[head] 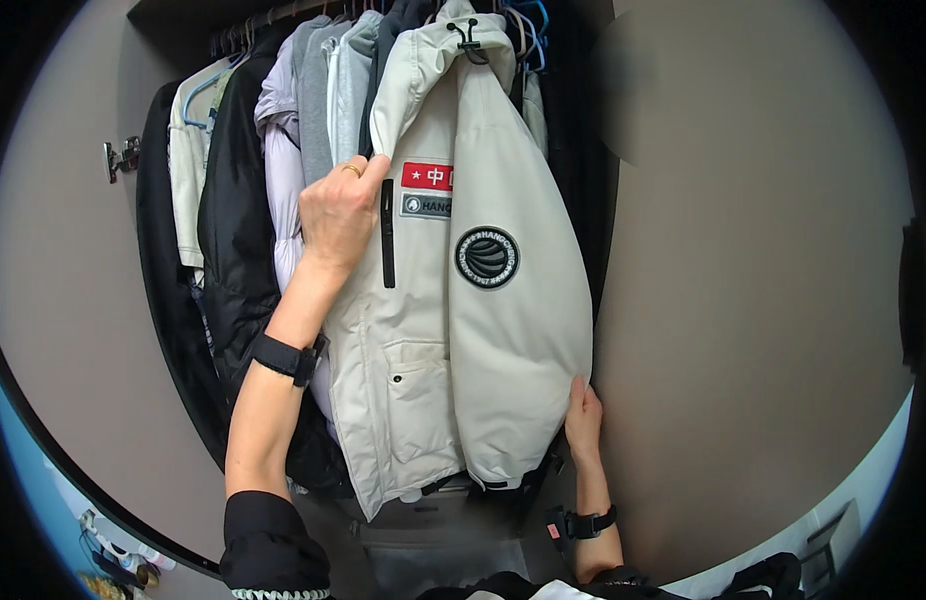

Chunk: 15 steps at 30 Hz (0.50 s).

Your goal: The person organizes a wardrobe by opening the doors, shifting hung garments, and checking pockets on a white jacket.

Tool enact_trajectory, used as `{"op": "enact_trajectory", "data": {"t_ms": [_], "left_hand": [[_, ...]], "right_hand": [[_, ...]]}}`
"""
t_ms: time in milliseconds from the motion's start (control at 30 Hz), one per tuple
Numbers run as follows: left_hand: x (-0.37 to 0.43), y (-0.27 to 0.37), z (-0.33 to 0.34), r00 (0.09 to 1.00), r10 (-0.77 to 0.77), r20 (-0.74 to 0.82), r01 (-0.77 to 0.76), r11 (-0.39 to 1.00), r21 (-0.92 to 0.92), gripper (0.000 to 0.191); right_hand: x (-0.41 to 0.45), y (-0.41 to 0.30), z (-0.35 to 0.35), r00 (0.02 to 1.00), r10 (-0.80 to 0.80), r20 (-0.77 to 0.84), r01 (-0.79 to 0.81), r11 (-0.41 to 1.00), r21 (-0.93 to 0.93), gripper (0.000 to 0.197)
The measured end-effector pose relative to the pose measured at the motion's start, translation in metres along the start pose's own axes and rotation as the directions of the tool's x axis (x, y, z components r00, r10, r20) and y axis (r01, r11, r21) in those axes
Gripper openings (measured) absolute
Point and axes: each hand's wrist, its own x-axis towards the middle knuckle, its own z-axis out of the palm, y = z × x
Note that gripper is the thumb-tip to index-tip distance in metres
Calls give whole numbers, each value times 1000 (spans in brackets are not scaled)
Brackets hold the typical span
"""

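A cream-coloured hooded jacket [523,300] hangs from the rail before me, its sleeve side turned towards the camera. It carries a round black patch [487,257] on the sleeve and a red patch [427,176] on the chest. My left hand [339,206] pinches the jacket's front edge near the collar, beside a black zipped pocket [388,233]. Lower down, my right hand [585,420] grips the far side of the sleeve, its thumb showing and most fingers hidden behind the cloth. A flap pocket [420,401] sits low on the front.
Other garments hang close to the left: a black padded jacket [242,202], a lilac garment [284,195] and grey tops [313,90]. Wardrobe doors stand open at left [65,247] and right [748,300]. A metal hinge [122,157] juts from the left. Blue hangers [539,34] show at upper right.
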Motion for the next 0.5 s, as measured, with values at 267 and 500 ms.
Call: {"op": "enact_trajectory", "data": {"t_ms": [267, 500], "left_hand": [[13, 53, 9, 924, -339, 176, 382, 815, -437, 56], [11, 65, 30, 987, 32, 160, 10, 968, -251, 65]], "right_hand": [[-1, 6, -7, 999, -15, 31, 16, 1000, -16, 48], [1, 16, -3, 992, 67, 105, -66, 998, -13, 47]]}}
